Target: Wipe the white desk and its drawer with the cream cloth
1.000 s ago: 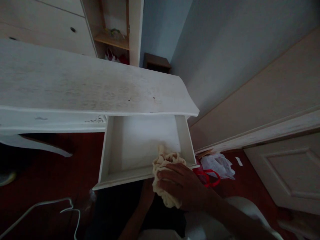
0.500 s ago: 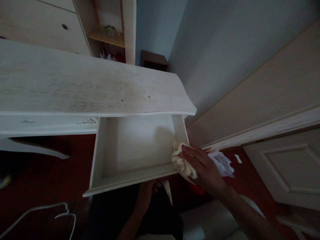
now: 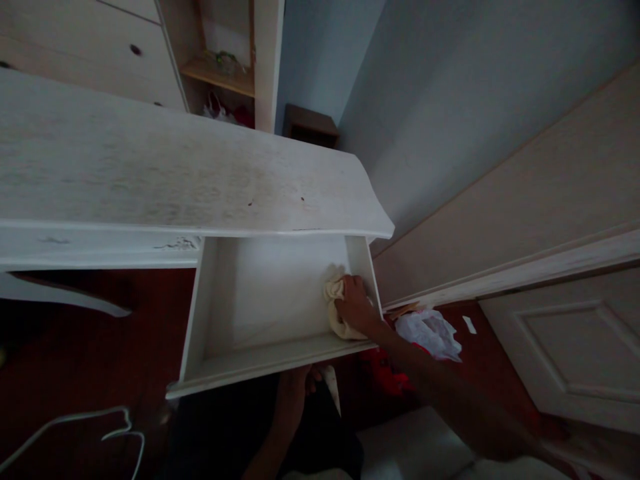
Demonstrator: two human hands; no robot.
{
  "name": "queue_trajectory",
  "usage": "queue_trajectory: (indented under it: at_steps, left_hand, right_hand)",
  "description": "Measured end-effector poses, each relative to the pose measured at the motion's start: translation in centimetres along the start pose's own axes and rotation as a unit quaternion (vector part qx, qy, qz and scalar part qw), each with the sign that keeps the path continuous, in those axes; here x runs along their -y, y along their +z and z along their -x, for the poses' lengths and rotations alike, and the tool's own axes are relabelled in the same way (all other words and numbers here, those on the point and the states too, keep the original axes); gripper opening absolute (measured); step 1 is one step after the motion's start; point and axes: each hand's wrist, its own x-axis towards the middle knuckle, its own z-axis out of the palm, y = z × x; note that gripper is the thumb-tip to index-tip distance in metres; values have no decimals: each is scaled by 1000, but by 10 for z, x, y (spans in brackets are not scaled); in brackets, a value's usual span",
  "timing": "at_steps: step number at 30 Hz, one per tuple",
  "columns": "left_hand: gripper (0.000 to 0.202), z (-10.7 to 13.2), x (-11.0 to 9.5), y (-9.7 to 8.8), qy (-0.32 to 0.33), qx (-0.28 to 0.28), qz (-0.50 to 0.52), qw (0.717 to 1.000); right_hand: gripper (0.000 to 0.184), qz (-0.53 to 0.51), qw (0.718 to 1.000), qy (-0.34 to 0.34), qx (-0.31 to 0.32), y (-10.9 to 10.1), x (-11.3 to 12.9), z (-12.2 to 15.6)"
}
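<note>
A white drawer (image 3: 200, 313) is pulled out from under a white desk top (image 3: 165, 180). My right hand (image 3: 356, 305) reaches inside it, closed on a cream cloth (image 3: 334, 308) pressed against the drawer's floor beside its right wall. My left hand (image 3: 296, 381) is under the drawer's front edge, touching its underside; its fingers are mostly hidden in shadow.
A crumpled white plastic bag (image 3: 431, 331) and something red (image 3: 385, 373) lie on the dark red floor to the right of the drawer. A white wire hanger (image 3: 75, 433) lies at the lower left. A panelled door (image 3: 575, 347) stands at right, a shelf unit (image 3: 220, 67) behind the desk.
My right hand has carried the cloth from the drawer's front right corner, over the right wall, down into the drawer. The left hand stays under the front.
</note>
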Motion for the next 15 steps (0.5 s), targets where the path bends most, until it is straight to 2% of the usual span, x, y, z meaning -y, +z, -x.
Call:
queue_trajectory:
  at_steps: [3,7,11,15]
  left_hand:
    - [58,1,-4,-1,4,4,-10,1000]
    - [57,0,-3,-2,10,7,-5,1000]
    - [56,-2,0,-3,18,18,0,1000]
    - [56,-4,2,-4,11,19,-11,1000]
  right_hand:
    - [33,-79,996,11,-45,2,-7,0]
    - [38,-55,998,13,-38,4,2,5]
    - [47,-19,994,-104,-42,1,30,22]
    - [50,-34,965,-242,-98,-9,67,43]
